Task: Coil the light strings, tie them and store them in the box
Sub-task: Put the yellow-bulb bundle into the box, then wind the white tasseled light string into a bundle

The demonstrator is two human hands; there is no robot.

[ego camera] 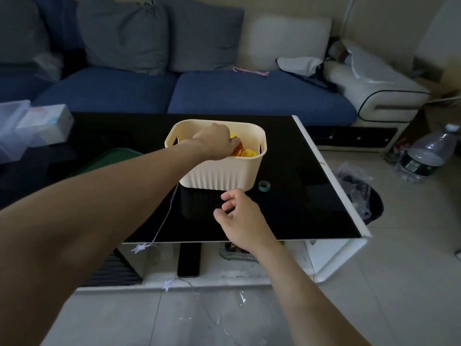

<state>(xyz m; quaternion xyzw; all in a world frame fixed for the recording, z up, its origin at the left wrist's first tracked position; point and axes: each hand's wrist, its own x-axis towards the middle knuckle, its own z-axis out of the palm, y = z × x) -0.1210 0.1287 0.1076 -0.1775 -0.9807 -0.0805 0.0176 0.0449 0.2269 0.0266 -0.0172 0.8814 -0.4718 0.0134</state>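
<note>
So the left hand (214, 139) is down inside the cream ribbed plastic box (224, 176), fingers curled round a coil of thin orange wire (238, 149) sitting on something bright yellow. That bundle looks basically stored.

The thing to watch is the other string: a fine clear star light string (172, 203) that runs from under the left forearm, near the box, diagonally across the glossy black tabletop (311, 196), over the near edge and onto the tiled floor (374, 295). Little white stars hang off it.

The right hand (239, 216) hovers in front of the box, fingers loosely curled and empty. The string lies to its left, and it's the free hand, so my guess is it grabs next. A small roll of green tape (264, 186) sits just right of the box.
</note>
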